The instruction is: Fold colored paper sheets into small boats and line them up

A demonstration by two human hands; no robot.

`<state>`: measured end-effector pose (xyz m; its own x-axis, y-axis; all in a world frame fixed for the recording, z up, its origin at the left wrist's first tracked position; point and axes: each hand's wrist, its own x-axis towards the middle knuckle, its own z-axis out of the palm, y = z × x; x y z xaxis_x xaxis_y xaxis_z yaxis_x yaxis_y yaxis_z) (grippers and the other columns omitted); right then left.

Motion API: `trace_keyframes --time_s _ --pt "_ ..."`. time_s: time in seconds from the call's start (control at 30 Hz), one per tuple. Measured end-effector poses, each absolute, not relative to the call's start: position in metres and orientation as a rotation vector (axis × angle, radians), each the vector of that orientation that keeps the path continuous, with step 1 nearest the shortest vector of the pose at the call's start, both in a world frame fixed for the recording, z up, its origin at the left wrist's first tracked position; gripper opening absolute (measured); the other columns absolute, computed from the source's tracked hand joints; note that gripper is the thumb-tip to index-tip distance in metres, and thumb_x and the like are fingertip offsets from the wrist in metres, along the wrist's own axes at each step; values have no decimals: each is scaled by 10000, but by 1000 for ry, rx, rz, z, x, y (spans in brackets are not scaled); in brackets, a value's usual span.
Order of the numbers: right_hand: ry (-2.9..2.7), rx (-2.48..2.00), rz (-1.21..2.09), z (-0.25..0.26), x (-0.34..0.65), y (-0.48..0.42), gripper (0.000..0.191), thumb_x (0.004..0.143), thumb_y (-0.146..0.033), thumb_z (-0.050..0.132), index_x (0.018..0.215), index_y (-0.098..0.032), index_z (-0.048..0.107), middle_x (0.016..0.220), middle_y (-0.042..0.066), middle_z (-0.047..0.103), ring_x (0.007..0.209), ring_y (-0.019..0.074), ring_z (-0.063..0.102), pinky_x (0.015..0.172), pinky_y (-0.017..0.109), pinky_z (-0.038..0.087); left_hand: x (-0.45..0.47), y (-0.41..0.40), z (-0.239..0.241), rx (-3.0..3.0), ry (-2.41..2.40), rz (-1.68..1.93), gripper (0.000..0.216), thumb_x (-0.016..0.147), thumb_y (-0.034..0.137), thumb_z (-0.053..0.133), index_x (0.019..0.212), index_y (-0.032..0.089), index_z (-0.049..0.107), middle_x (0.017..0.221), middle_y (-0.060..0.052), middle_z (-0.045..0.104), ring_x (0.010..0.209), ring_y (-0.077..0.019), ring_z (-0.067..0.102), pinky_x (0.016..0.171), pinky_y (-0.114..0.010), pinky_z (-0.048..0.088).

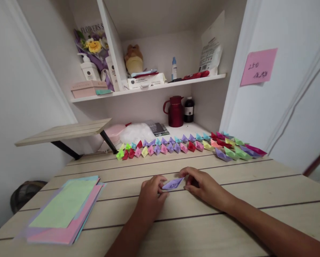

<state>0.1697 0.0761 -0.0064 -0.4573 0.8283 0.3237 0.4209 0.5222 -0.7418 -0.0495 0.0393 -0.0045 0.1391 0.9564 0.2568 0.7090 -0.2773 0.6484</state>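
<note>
A light purple folded paper boat (173,184) sits low over the middle of the table, between my two hands. My left hand (151,194) is curled at its left end, thumb below and fingers above the tip. At the opposite tip, my right hand (198,182) has its bent index finger and thumb on either side of the paper. Part of each end is hidden by the fingers. Beyond the hands, small paper boats (163,149) in many colours stand in rows along the table's back, with larger paper boats (241,153) at the right.
A stack of coloured paper (63,203) lies at the left of the slatted table (192,232). A small raised shelf (66,132) stands behind it. Further back are a plastic bag (137,133), a red jug (175,112) and a dark bottle (189,110).
</note>
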Motion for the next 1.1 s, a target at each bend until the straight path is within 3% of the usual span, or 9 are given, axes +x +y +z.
trace_keyframes --time_s 0.17,0.5,0.7,0.87,1.1 --pt "-2137 -991 670 -5 176 82 285 765 -74 554 993 -237 607 1002 36 609 771 159 605 734 298 483 -48 37 3 2128 1534 875 475 685 69 569 1123 252 574 941 5 639 762 -157 559 842 -330 381" --pt "-2241 -868 578 -3 176 85 160 859 -161 538 885 -239 675 863 35 694 831 193 629 784 313 468 -45 33 3 2218 1517 790 208 712 66 537 821 228 608 795 6 636 775 -177 546 728 -284 385" --pt "-2330 -805 507 0 177 84 173 899 -182 500 898 -232 666 864 34 692 850 193 617 798 322 451 -44 28 5 2211 1411 787 355 748 88 582 1060 256 606 908 3 667 844 -178 564 767 -276 397" --pt "-2398 -752 454 -1 179 84 201 922 -194 465 921 -227 663 914 43 701 890 194 610 827 334 447 -43 25 7 2274 1314 744 145 803 151 607 900 243 664 899 -3 693 844 -177 580 792 -282 400" --pt "-2408 -721 443 1 179 82 213 910 -167 458 933 -223 662 919 49 701 892 191 608 821 330 452 -40 24 5 2355 1245 769 110 865 267 591 879 240 696 844 -10 705 798 -168 589 769 -284 405"
